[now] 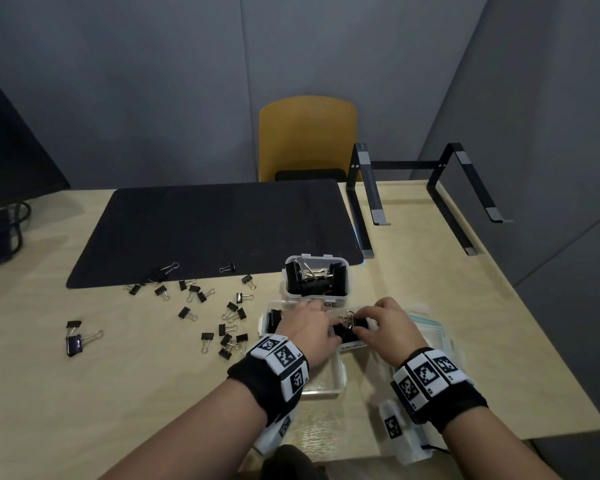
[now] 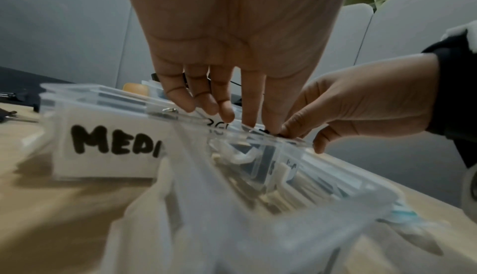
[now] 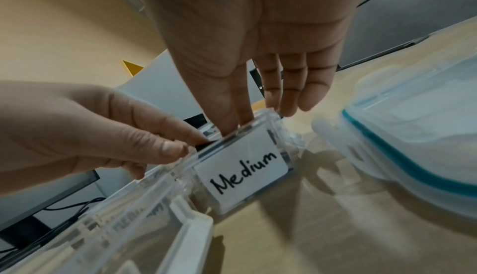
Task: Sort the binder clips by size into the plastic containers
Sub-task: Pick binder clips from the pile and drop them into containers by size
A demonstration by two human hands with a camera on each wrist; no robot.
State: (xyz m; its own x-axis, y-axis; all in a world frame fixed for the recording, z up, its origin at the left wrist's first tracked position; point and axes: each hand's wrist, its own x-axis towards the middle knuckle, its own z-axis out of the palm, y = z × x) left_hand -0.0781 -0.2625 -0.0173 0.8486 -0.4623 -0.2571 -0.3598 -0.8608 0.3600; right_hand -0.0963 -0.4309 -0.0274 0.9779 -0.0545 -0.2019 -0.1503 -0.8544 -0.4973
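While both my hands sit over the medium box (image 3: 242,168), they pinch black clips at its rim.

My left hand (image 1: 310,329) pinches a black clip (image 3: 204,145) with thumb and finger; my right hand (image 1: 383,325), fingers (image 3: 291,95) reaching down into the box, whether gripping I can't tell. Large box (image 1: 314,277) behind holds big clips; small loose clips (image 1: 227,332) lie scattered on the desk (image 1: 118,393) to the left.
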